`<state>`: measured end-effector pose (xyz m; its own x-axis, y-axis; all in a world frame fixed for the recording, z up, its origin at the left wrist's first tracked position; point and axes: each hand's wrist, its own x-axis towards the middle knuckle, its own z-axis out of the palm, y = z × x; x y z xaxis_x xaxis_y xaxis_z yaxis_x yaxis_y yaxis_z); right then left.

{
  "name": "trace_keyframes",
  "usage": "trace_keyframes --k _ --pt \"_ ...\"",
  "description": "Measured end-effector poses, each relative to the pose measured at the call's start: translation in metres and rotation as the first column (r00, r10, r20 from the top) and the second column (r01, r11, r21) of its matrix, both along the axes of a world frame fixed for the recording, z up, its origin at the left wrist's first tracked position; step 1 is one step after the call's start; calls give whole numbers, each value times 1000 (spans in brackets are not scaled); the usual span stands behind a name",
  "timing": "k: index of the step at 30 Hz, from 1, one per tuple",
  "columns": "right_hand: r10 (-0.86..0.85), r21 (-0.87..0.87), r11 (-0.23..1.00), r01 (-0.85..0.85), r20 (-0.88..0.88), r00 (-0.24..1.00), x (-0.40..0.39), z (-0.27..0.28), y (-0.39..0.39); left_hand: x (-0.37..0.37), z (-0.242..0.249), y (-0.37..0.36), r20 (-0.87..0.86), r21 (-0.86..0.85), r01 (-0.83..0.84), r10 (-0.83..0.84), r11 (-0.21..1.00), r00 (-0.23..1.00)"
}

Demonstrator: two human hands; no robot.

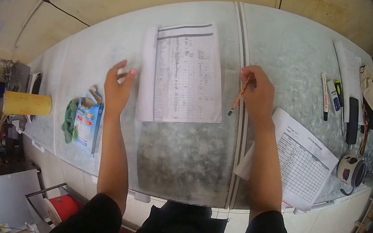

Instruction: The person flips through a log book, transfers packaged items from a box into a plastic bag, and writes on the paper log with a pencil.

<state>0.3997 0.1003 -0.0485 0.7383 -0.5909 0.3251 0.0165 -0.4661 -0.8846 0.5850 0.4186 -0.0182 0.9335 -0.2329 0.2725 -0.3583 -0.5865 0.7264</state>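
A stack of printed sheets point(189, 75) with a long table of rows lies on the grey desk between my hands. My left hand point(118, 90) hovers just left of the stack, fingers apart and holding nothing. To the right of the stack, my right hand point(259, 96) grips a patterned pencil point(238, 99), its dark end pointing down toward the desk. A second printed form point(303, 164) with a grid lies under my right forearm, partly hidden by it. Beside my left forearm stands a blue and white box point(87, 125) next to a crumpled green cloth point(69, 120).
A marker point(324, 97), a correction fluid bottle point(333, 95) and a black case point(352, 121) lie at the right. A mug point(351, 171) stands near the right front edge. A yellow cylinder point(27, 104) sits at the far left. A seam strip point(242, 37) crosses the desk point(183, 165).
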Motion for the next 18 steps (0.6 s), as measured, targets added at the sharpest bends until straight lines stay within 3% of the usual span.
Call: trace_keyframes --k 1,4,6,9,11,12,14,15,17,18 --pt "0 10 1000 0 6 1000 -1 3 1 5 -8 1 6 10 0 0 1000 1000" --pt "-18 -108 994 25 65 998 -6 8 7 13 -11 -5 -370 129 105 -50 986 928" --pt "229 -88 969 -230 -24 973 -4 7 13 11 -12 -21 -376 176 90 -18 980 927" --pt "275 -39 958 -284 -147 950 -7 13 12 20 0 -23 -460 232 124 -4 965 888" --pt "277 -58 956 -287 -139 951 -7 15 11 13 28 -31 -716 -102 48 -107 994 690" --pt "271 -75 956 -283 -140 952 -8 14 11 13 35 -28 -713 -94 49 -102 994 693" --pt "269 -74 957 -280 -137 953 -7 9 7 18 49 -21 -759 -251 130 -278 959 588" --pt "270 -76 956 -283 -144 952 -8 7 7 18 54 -21 -762 -243 135 -275 961 586" --pt "280 -69 954 -292 -143 949 -9 8 6 16 62 -19 -711 52 147 -67 988 700" --pt "295 -69 949 -307 -140 945 -10 9 7 21 53 -8 -713 57 140 -58 989 699"
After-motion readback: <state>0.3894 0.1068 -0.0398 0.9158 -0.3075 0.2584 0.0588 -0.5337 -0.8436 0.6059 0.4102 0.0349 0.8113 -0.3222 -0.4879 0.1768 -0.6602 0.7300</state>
